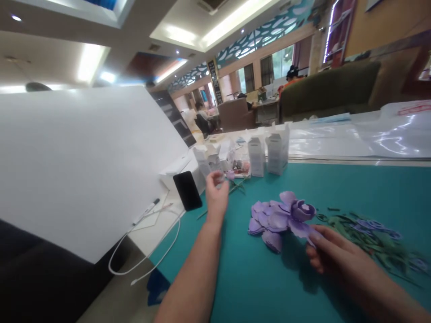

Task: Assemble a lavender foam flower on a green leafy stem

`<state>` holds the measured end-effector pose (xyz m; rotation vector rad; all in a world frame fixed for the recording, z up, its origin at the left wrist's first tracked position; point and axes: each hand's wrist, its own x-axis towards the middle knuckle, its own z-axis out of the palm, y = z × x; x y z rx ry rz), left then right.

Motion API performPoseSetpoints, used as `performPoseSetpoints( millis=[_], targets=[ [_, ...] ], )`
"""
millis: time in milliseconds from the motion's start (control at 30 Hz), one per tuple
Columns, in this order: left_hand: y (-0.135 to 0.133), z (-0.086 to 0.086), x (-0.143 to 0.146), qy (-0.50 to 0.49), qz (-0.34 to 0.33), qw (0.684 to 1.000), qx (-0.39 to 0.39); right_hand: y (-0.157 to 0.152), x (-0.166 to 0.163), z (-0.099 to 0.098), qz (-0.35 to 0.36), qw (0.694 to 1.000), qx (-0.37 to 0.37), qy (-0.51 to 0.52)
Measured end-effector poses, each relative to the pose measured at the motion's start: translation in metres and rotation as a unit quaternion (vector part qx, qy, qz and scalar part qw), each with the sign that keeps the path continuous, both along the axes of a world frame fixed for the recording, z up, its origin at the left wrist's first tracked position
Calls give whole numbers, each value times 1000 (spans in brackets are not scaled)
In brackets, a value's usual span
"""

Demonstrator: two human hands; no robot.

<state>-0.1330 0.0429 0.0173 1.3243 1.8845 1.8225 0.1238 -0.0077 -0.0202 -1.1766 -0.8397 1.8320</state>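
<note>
My right hand (pixel 332 251) pinches a lower petal of a purple artificial flower (pixel 301 211), which has curled petals at its centre and wider ones spread round it. Beside and partly behind that flower, several loose purple petals (pixel 267 220) lie in an overlapping pile on the green mat. My left hand (pixel 217 193) reaches forward, fingers curled and parted from the thumb, with nothing clearly held. Close to its fingertips lies a small purple flower (pixel 230 175) with a thin green stem (pixel 239 185). The far side of the left hand's grip is blurred.
Green and purple leaf-like pieces (pixel 373 237) lie at the right of the green mat (pixel 242 278). White boxes (pixel 257 157) stand along its back edge. A black phone (pixel 187 190), a marker (pixel 146 211) and a white cable (pixel 170 249) are at left, by a large white board (pixel 84 161).
</note>
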Motion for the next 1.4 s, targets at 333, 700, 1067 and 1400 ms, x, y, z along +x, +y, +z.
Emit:
performPoseSetpoints(
  millis=[333, 700, 1067, 1400],
  targets=[
    [-17, -12, -101, 94, 284, 953, -57, 0, 3, -14, 17, 1000, 18, 16],
    [14, -19, -108, 141, 344, 924, -93, -3, 1, 2, 22, 1000, 14, -6],
    [17, -19, -104, 150, 370, 912, -97, -10, -3, 1, -30, 999, 40, -4],
    [15, -19, -108, 162, 381, 907, -84, -4, -2, 0, -23, 1000, 18, -3]
  ],
)
